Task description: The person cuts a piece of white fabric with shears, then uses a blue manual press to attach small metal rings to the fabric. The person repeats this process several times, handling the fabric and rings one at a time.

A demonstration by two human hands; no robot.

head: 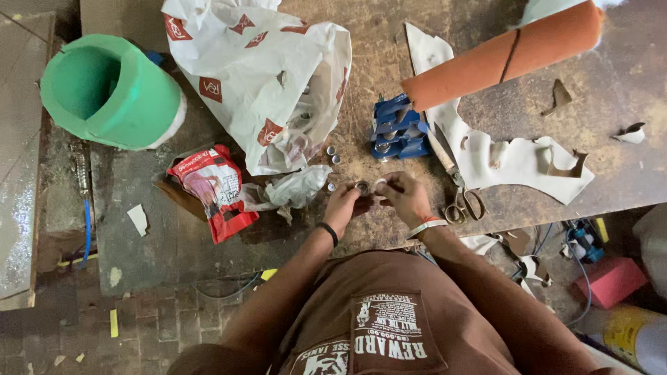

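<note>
Just below the blue press tool [399, 130], your left hand [342, 206] pinches a metal ring [362, 186]; right hand [406, 196] pinches a white disc [381, 183]. Seat them squarely together.

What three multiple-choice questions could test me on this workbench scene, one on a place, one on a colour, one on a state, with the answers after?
1. Where do the metal scissors lie?
A. Just beside the right hand
B. Inside the green foam roll
C. On the red packet

2. What colour is the small metal press tool above the hands?
A. Yellow
B. Blue
C. White

3. How is the white plastic bag?
A. Tied shut
B. Folded flat
C. Lying open, crumpled

Answers: 1 A, the scissors rest on the wooden table right of that hand. 2 B, its body is blue. 3 C, its mouth gapes toward the left hand.
</note>
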